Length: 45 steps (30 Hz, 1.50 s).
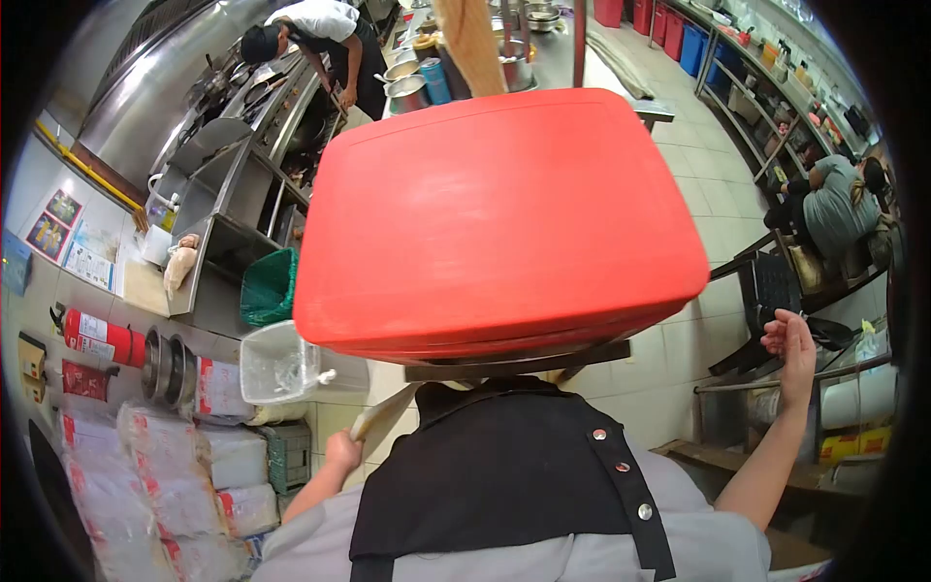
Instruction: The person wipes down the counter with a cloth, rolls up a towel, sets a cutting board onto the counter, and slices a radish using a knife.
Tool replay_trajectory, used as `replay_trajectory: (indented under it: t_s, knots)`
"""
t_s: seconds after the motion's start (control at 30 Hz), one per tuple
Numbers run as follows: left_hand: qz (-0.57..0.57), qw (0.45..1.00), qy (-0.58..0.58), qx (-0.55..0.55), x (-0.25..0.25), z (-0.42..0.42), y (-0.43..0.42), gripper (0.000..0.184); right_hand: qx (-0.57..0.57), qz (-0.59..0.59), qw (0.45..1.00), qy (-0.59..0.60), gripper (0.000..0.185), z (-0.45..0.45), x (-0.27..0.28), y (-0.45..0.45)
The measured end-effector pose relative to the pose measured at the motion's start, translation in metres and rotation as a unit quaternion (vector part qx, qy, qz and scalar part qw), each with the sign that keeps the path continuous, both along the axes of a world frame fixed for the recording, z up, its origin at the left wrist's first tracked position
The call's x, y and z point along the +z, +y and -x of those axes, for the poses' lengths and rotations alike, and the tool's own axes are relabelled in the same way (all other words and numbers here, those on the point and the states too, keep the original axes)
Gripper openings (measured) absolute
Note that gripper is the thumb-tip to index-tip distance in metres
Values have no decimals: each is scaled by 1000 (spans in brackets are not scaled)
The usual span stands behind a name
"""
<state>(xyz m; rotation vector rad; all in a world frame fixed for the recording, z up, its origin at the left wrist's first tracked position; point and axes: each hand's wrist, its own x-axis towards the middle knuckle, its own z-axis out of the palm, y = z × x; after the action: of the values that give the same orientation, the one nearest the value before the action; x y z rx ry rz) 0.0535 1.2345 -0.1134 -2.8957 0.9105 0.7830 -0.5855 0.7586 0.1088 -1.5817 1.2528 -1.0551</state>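
Note:
A large red board or lid [504, 213] with rounded corners lies flat in front of my body, over a dark metal support. At the lower left, my left hand [342, 452] is closed round the end of a flat, pale blade-like thing [383, 415], which points up to the right beside my black apron [485, 475]. My right hand [790, 339] is raised at the right, away from the red surface, with its fingers partly curled and apart, holding nothing that shows.
Left are a clear plastic bin [276, 364], a green-lined bin [269, 288], a fire extinguisher [102, 337] and stacked wrapped packages [165, 466]. One person [325, 34] bends at the stove; another [842, 209] sits by the right shelves. A black chair [771, 281] stands near my right hand.

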Motion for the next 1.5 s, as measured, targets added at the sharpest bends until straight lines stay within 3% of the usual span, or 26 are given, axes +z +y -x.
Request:
replay_trajectory:
  t_s: [0.17,0.3,0.47,0.57,0.7,0.8,0.83,0.87,0.97,1.07,1.17,1.37,1.5]
  knots:
    - [-34,998,9,-50,16,55,-61,46,20,-11,1000,-21,39,56,-7,-40]
    - [-37,999,22,7,6,82,-66,49,54,-30,997,-46,38,60,-27,-84]
    - [-79,992,1,100,-42,99,-40,49,40,-84,996,-13,37,49,-49,-103]
    - [-55,979,34,192,-38,133,-65,52,52,-152,987,24,37,47,-47,-108]
    - [31,950,52,305,-113,159,-47,49,66,-164,983,44,34,41,-39,-138]
    - [63,948,39,310,-153,179,-37,50,110,-150,982,46,32,34,-39,-175]
    - [64,947,36,312,-151,189,-44,50,122,-144,981,46,32,31,-36,-188]
    - [-14,952,13,305,-149,200,-52,50,135,-144,979,45,32,28,-32,-200]
    - [45,954,-44,293,-155,236,-61,44,164,-119,978,36,33,36,-28,-239]
    - [-26,951,-88,295,-153,271,-84,44,200,-109,974,9,31,71,-26,-280]
    - [170,910,-81,369,-131,319,-111,51,198,-112,973,38,30,126,-29,-318]
    - [57,949,-128,282,-115,386,-162,53,142,-128,981,-41,31,201,-41,-391]
    - [-52,989,-134,16,-120,411,-189,41,198,-140,968,-59,30,196,-37,-434]
